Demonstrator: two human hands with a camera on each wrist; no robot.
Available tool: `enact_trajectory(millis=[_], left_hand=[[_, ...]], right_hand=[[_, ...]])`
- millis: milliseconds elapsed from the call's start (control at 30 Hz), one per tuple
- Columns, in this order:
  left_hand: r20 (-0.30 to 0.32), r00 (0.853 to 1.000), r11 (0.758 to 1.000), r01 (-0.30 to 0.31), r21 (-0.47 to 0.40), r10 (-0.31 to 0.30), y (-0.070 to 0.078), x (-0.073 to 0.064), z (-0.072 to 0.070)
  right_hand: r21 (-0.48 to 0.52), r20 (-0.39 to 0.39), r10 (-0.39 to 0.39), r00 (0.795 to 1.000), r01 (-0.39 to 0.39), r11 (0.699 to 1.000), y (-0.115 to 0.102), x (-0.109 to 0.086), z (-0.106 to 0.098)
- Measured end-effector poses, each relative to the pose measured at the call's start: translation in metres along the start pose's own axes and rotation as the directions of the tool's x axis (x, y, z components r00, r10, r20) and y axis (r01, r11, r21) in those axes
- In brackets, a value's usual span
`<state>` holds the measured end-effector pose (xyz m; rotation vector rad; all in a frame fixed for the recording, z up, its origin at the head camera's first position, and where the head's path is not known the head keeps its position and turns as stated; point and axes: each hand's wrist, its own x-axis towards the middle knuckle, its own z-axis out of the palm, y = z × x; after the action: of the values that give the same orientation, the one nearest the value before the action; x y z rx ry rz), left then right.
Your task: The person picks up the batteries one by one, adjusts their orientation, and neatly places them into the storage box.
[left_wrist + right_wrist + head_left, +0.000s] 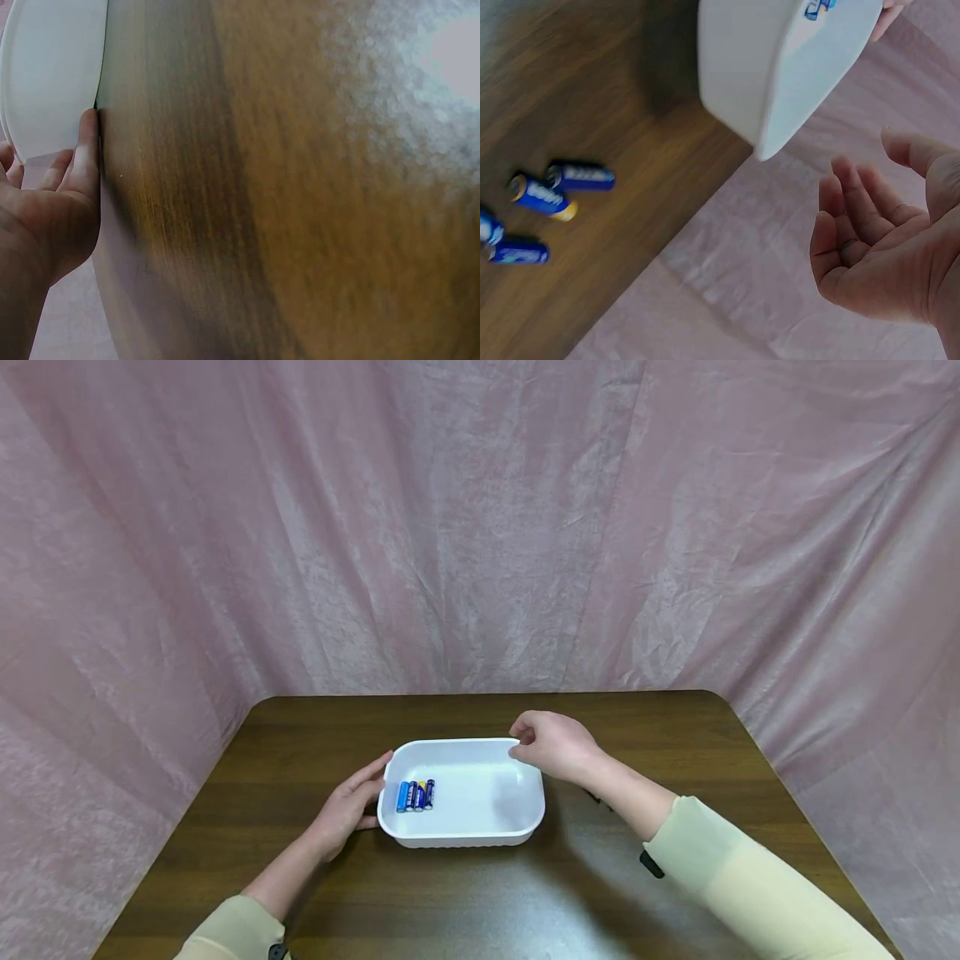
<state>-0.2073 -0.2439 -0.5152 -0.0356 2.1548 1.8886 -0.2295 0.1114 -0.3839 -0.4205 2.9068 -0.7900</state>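
Observation:
A white plastic tray stands on the wooden table, with several blue batteries lying side by side at its left end. My left hand is at the tray's left side, fingers extended and touching its wall; the left wrist view shows the fingertips against the white wall. Over the tray's back right corner hovers my right hand, fingers loosely bent. The right wrist view shows nothing between its thumb and fingers.
More batteries, blue and one with a yellow end, lie loose on the table to the right of the tray, mostly hidden by my right forearm in the head view. A pink curtain hangs behind the table's back edge.

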Motion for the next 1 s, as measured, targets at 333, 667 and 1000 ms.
enact_trajectory(millis=[333,667,1000], left_hand=[[0.008,1.0,1.0,-0.003,0.002,0.003,0.0,-0.001,-0.001],[-0.004,1.0,1.0,0.013,-0.004,-0.013,-0.001,0.002,0.0],[-0.006,1.0,1.0,0.019,-0.005,-0.019,-0.003,0.004,-0.001]], right_hand=[[-0.04,-0.044,-0.01,0.999,0.008,0.999,0.031,-0.012,-0.014],[-0.121,-0.079,-0.001,0.997,-0.009,0.993,0.061,-0.026,-0.026],[-0.158,-0.074,0.046,0.996,-0.057,0.986,0.088,-0.036,-0.031]])
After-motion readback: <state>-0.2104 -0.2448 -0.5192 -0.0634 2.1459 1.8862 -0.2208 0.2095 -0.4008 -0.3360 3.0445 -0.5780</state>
